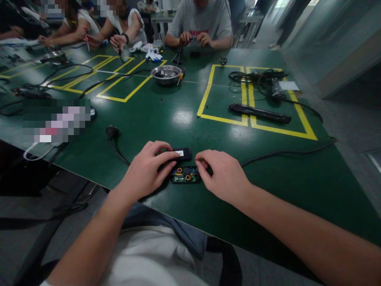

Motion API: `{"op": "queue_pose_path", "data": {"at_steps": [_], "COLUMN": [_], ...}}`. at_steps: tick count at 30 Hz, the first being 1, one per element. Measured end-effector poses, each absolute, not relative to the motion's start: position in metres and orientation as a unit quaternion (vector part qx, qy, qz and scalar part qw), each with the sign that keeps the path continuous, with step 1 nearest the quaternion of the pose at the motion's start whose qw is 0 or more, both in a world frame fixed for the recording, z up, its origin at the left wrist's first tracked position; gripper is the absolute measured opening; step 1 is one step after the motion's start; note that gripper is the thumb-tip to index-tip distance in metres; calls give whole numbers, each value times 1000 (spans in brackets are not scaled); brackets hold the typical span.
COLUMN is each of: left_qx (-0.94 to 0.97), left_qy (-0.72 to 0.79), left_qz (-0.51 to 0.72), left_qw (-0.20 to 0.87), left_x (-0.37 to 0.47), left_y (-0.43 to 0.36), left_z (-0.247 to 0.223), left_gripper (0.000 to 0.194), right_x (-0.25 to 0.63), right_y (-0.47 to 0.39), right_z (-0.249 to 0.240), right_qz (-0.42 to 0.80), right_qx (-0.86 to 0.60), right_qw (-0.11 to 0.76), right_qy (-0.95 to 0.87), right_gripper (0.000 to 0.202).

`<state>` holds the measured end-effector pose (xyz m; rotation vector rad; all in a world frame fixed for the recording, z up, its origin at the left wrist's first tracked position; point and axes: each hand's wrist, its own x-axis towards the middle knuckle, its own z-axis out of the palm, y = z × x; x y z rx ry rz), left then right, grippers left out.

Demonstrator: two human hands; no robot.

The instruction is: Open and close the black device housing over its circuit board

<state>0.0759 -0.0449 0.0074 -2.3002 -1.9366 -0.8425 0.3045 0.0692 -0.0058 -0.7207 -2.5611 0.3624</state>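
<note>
A small open black case (186, 182) lies on the table in front of me, with a green circuit board and copper-wound coils showing inside. Just behind it is a black case cover (187, 154) bearing a white label. My left hand (151, 167) has its fingers closed on the cover's left end, and its thumb reaches down by the case's left end. At the case's right end, my right hand (224, 171) is closed in a pinch; what lies between its fingertips is hidden. A black cable (285, 153) runs out from behind my right hand, and a plug (112, 132) on another cord lies left.
On the green table (166, 119) are yellow tape outlines, a metal bowl (166, 74), a long black wrapped bundle (260, 113) and coiled cables (268, 81). A power strip (64, 123) lies left. A co-worker (199, 24) handles a small part opposite; others sit further left.
</note>
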Motion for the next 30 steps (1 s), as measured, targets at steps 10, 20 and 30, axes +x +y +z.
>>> {"op": "queue_pose_path", "data": {"at_steps": [10, 20, 30], "left_qx": [-677, -780, -803], "left_qy": [-652, -518, -496], "left_qz": [-335, -328, -315], "left_qw": [-59, -124, -100], "left_x": [68, 71, 72], "left_y": [-41, -49, -48], "left_z": [6, 16, 12], "left_gripper": [27, 23, 24], "right_x": [305, 307, 305], "right_y": [70, 72, 73], "right_z": [-6, -1, -5], "right_qz": [158, 176, 153], "right_qx": [-260, -271, -266], "right_qw": [237, 201, 163], "right_qy": [-923, -925, -937], "right_gripper": [24, 31, 35]}}
